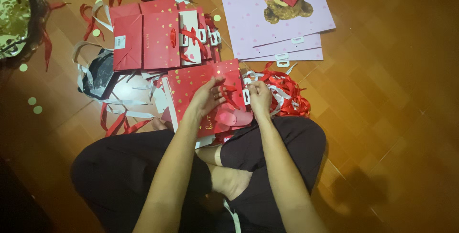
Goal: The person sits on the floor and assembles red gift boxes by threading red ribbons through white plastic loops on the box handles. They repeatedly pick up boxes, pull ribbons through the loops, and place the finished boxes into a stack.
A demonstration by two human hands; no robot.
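I sit cross-legged on a wooden floor with a flat red gift bag (193,86) dotted with gold hearts lying over my lap. My left hand (208,97) rests on the bag's face, fingers curled near a red ribbon (229,94) at its top edge. My right hand (259,98) pinches the bag's top edge by a white tag (246,96), with the ribbon between the two hands. A pink heart shape (234,117) shows on the bag's lower part.
A stack of flat red bags (153,39) lies ahead. Large pink bags with a bear picture (275,22) lie at the back right. Loose red ribbons (289,94) pile right of my hands. White ribbons and a dark bag (98,73) lie left.
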